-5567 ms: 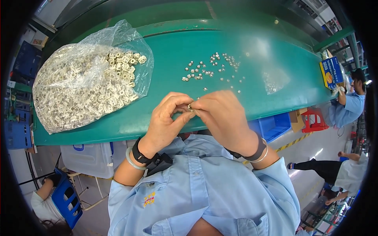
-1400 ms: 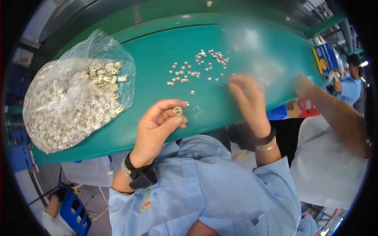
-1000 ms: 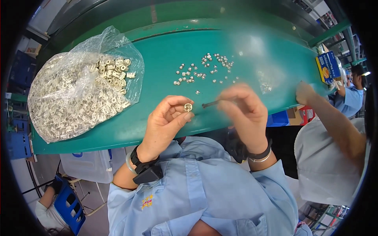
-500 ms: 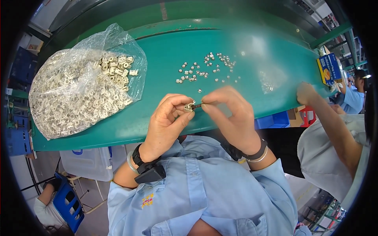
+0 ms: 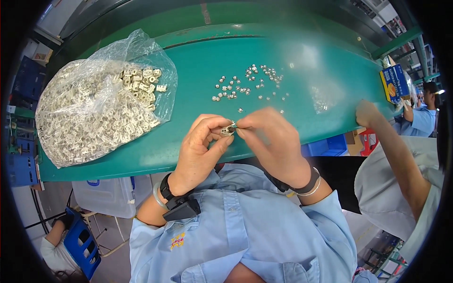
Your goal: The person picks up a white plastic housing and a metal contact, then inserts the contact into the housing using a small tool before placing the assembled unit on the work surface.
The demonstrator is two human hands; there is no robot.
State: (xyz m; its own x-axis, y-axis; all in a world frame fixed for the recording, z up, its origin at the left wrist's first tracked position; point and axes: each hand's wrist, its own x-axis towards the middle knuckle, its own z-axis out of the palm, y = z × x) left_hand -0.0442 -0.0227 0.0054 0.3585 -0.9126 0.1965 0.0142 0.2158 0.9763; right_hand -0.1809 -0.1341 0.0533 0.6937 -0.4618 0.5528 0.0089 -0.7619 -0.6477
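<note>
My left hand [image 5: 204,146] pinches a small cream fitting [image 5: 226,131] between thumb and fingers above the bench's near edge. It looks like the hollow fittings [image 5: 141,85] heaped in the clear plastic bag [image 5: 163,101] at the left. My right hand [image 5: 273,141] is closed, with thumb and forefinger pressed together at the fitting's right end. A small dark rod-like piece [image 5: 231,129] shows there, mostly hidden by the fitting and fingertips. Beyond my hands, several small shiny round metal pieces [image 5: 230,88] lie scattered, one [image 5: 240,110] nearer my fingers.
The green bench top [image 5: 198,61] runs across the view. A clear packet [image 5: 321,100] lies right of the metal pieces. A co-worker's arm [image 5: 387,141] rests at the bench's right side, near a blue and yellow box [image 5: 395,84]. Below the edge sits a blue bin [image 5: 330,145].
My right hand has moved left toward the fitting. The dark piece, which stuck out between fitting and fingers before, now shows only at the fitting's end. My left hand has kept its grip.
</note>
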